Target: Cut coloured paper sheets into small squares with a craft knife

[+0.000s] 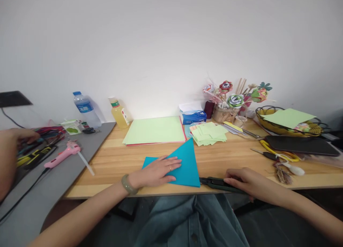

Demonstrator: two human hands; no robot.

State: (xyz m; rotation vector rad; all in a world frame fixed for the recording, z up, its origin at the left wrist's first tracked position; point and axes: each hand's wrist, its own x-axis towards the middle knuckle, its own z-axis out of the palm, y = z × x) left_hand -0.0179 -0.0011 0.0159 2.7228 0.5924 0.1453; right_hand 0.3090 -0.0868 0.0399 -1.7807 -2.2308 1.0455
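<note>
A folded sheet of blue paper [189, 168] lies near the front edge of the wooden table, one corner pointing up toward the wall. My left hand [159, 171] rests flat on it, fingers stretched out, with a ring and a bangle on that arm. At the sheet's right edge, my right hand [242, 181] is closed around a dark utility knife [218, 183]. The knife's front end meets the paper's lower right edge; whether the blade is inside the fold I cannot tell.
Behind are a green paper stack [157, 131], small green sheets [210, 132], a tissue pack [193, 117], paper flowers [235, 100] and a yellow basket [286, 127]. A black tablet-like slab [302, 146] lies right. On the grey table left are a pink glue gun [63, 157] and another person's hand [25, 135].
</note>
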